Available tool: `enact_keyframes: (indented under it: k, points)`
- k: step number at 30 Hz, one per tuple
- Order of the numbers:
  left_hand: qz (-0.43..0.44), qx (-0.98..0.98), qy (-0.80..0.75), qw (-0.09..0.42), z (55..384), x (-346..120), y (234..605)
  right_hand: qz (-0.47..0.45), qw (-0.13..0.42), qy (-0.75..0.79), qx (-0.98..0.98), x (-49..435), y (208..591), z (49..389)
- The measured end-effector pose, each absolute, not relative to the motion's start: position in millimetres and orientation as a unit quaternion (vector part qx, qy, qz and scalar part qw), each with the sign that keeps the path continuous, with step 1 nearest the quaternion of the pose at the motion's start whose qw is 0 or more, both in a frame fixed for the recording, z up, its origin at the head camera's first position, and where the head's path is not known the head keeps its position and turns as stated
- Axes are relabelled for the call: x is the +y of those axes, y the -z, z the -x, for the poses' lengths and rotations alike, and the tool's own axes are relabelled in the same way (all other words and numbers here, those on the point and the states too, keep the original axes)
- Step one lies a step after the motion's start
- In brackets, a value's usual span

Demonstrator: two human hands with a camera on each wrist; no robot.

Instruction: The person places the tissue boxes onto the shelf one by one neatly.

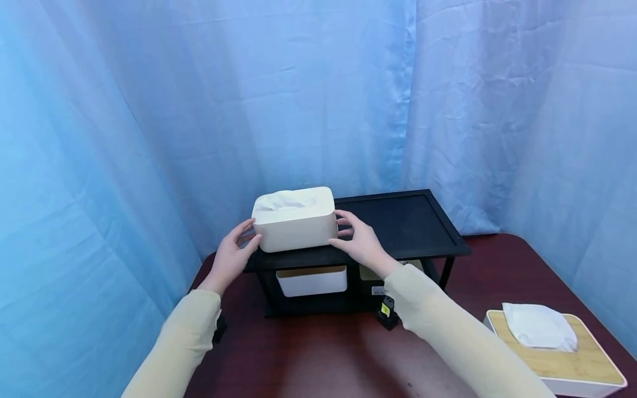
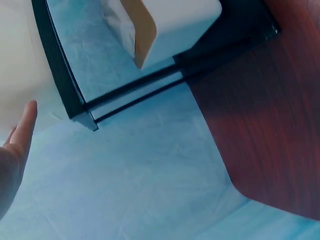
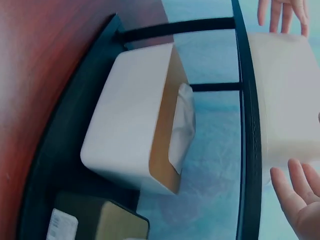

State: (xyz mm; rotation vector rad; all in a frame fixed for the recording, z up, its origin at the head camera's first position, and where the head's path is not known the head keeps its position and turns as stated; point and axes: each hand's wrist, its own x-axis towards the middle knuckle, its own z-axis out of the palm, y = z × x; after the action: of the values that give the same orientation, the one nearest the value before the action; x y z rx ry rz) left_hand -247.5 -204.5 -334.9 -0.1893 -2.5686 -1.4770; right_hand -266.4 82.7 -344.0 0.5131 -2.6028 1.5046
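A white tissue box (image 1: 298, 232) with tissue showing on top rests on the left part of a black shelf's top board (image 1: 398, 221). My left hand (image 1: 231, 257) is at its left end, fingertips near the upper corner and thumb by the front edge. At the right end my right hand (image 1: 363, 243) has its fingers spread, the thumb touching the front corner. In the right wrist view the right fingers (image 3: 295, 192) look fairly straight against the box's end. Only a straight digit of the left hand (image 2: 17, 145) shows in the left wrist view.
Under the top board stand a white box with a wooden top (image 3: 125, 110) and a dark box with a label (image 3: 95, 220). Another wood-topped tissue box (image 1: 587, 359) sits at the right on the red-brown table (image 1: 318, 354). Blue curtains (image 1: 323, 99) hang close behind and beside the table.
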Motion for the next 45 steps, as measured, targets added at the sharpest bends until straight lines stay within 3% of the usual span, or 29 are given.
enact_keyframes:
  k: [12, 23, 33, 45]
  points:
    - [0.059, -0.834, 0.538, 0.106, 224, -198, 359, -0.168, 0.006, -0.566, -0.807, 92, 365, 245]
    - [0.060, -0.831, 0.542, 0.110, 202, -177, 386, -0.241, 0.041, -0.503, -0.829, 113, 393, 223]
    - [0.111, -0.822, 0.545, 0.123, 188, -157, 410, -0.239, 0.029, -0.496, -0.835, 134, 419, 205]
    - [0.119, -0.796, 0.587, 0.088, 179, -136, 446, -0.239, -0.022, -0.502, -0.831, 168, 451, 190]
